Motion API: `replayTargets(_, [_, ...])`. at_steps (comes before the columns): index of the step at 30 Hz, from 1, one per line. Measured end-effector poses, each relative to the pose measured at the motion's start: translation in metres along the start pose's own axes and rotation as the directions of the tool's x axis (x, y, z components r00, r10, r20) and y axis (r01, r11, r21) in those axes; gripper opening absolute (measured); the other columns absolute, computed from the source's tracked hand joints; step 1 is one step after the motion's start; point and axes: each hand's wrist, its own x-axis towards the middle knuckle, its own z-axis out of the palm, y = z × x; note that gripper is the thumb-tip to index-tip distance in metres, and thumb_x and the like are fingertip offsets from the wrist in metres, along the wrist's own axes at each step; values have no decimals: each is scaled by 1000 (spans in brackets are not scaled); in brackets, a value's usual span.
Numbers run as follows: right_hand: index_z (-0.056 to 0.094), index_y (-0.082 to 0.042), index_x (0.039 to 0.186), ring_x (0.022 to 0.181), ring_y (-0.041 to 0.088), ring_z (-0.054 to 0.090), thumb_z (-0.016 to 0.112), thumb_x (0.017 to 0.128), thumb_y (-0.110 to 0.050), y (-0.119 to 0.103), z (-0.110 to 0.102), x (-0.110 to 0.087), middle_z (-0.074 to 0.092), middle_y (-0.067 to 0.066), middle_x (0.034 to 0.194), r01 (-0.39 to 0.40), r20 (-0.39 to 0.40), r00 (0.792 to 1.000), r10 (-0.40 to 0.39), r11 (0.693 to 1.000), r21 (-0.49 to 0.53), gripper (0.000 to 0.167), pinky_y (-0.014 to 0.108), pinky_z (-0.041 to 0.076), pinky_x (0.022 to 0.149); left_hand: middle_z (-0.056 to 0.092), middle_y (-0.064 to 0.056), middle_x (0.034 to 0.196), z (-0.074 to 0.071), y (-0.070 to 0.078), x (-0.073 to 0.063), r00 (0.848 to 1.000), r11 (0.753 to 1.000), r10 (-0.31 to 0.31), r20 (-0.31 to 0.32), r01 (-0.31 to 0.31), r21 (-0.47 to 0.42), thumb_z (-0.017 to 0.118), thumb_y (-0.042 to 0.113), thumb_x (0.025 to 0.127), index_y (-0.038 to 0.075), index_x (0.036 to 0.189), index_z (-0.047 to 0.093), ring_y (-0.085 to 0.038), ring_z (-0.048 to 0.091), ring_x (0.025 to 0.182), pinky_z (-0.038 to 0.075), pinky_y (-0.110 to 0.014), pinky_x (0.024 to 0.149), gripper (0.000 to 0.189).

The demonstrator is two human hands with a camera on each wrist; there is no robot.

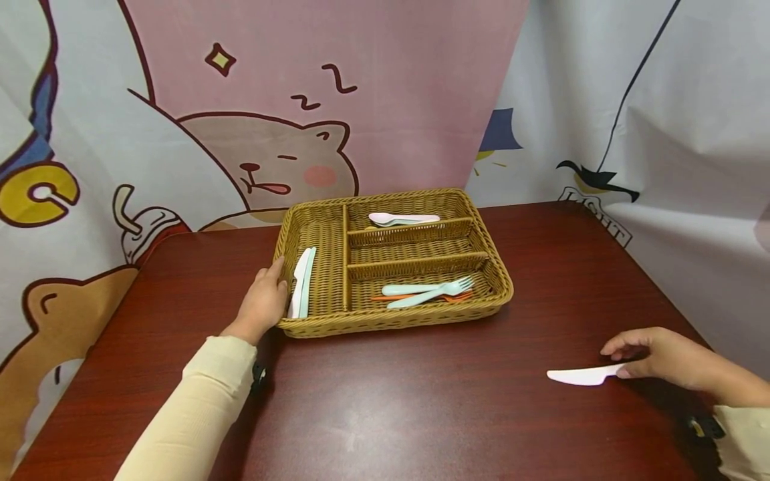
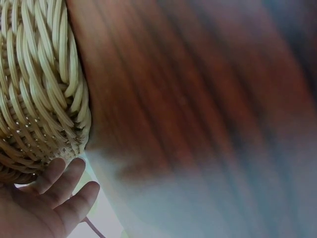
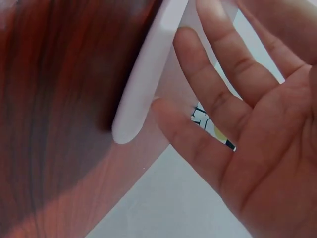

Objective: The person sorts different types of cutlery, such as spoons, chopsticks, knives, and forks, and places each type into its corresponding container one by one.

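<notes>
A wicker cutlery basket [image 1: 347, 264] with dividers sits at the back of the table. My left hand [image 1: 262, 304] rests against its left side; in the left wrist view the loosely stretched fingers [image 2: 74, 171] lie beside the woven wall [image 2: 42, 74]. At the table's right, my right hand [image 1: 670, 357] is at a white plastic knife [image 1: 580, 377], its blade pointing left. The thumb overlaps the knife's handle in the head view, while the index finger stands apart above it. Relaxed fingers [image 3: 198, 74] lie alongside the handle [image 3: 136, 109] in the right wrist view.
The left compartment holds a white knife [image 1: 299, 280] and a pale green one [image 1: 307, 284]. Spoons [image 1: 403, 219] lie in the back compartment, and pale green forks [image 1: 433, 292] with orange cutlery in the front one. A printed cloth [image 1: 409, 100] hangs behind the dark red table [image 1: 385, 401].
</notes>
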Motion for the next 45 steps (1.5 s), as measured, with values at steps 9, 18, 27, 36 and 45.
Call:
replayTargets(9, [69, -11, 86, 80, -11, 52, 81, 65, 4, 1, 5, -1, 62, -24, 86, 89, -17, 996, -91, 994, -56, 28, 12, 40, 61, 32, -32, 143, 0, 1, -1, 1000, 1000, -14, 22, 14, -9, 32, 12, 103, 2, 154, 15, -46, 40, 128, 35, -56, 104, 55])
replayTargets(18, [69, -14, 81, 76, -8, 50, 78, 63, 9, 5, 10, 0, 60, -22, 83, 152, 2, 988, -152, 987, -45, 31, 18, 37, 57, 32, -32, 143, -1, 2, -1, 1000, 1000, -17, 20, 17, -12, 31, 13, 103, 2, 154, 15, -46, 40, 128, 34, -56, 105, 54])
replayTargets(27, [67, -15, 78, 72, -8, 46, 77, 61, 12, 2, 10, 1, 57, -21, 79, 161, 2, 987, -161, 985, -59, 33, 20, 35, 54, 31, -31, 144, 1, -1, 0, 1000, 1000, -17, 18, 17, -22, 31, 13, 103, 3, 155, 15, -46, 40, 129, 34, -56, 105, 55])
replayTargets(36, [64, -15, 78, 68, -8, 43, 75, 63, 12, 0, 10, 0, 55, -17, 71, 130, 23, 991, -130, 992, 8, 33, 21, 32, 50, 32, -31, 143, 1, -1, 1, 1000, 1000, -17, 18, 17, -19, 31, 14, 103, 3, 155, 16, -46, 40, 129, 35, -56, 105, 55])
replayTargets(45, [66, -14, 79, 67, -8, 45, 76, 68, 9, -10, 4, 3, 57, -19, 72, 44, -57, 997, -45, 999, -10, 28, 20, 35, 51, 33, -32, 142, 1, -1, 0, 1000, 1000, -7, 2, 7, -15, 31, 12, 102, 2, 154, 17, -46, 39, 130, 33, -55, 107, 55])
